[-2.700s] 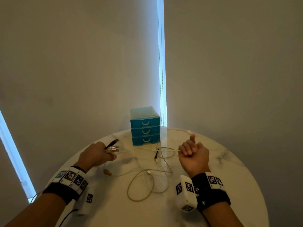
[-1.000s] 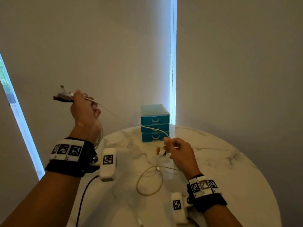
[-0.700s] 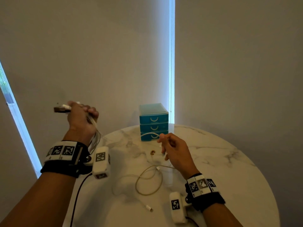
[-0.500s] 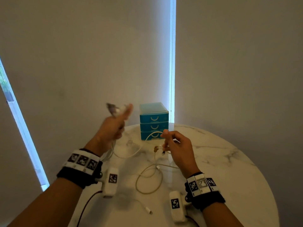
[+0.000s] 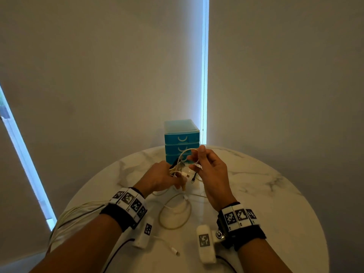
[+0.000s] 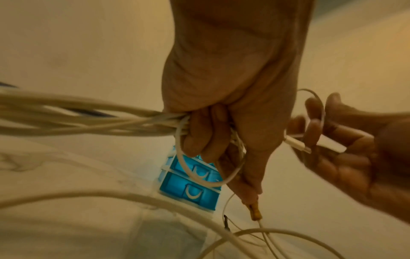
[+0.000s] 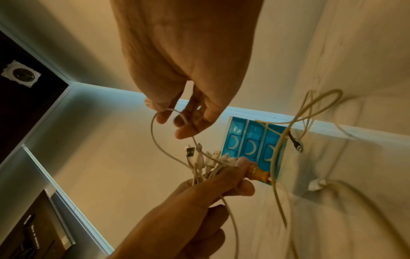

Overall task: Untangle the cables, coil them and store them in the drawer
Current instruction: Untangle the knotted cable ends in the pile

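Hands point(image 5: 208, 172) met; drawers point(image 5: 182, 143) closed.

Round white marble-patterned worktop point(image 5: 256, 186) with grey veins, set close to plain beige walls point(image 5: 98, 66). Narrow vertical strip of bluish daylight point(image 5: 204, 75) straight ahead; a second slanted bright strip point(image 5: 23, 164) at left. Dim, warm lighting overall.

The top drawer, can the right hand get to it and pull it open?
Probably not yet: the top drawer has nothing in front, but the right hand is pinching a cable loop.
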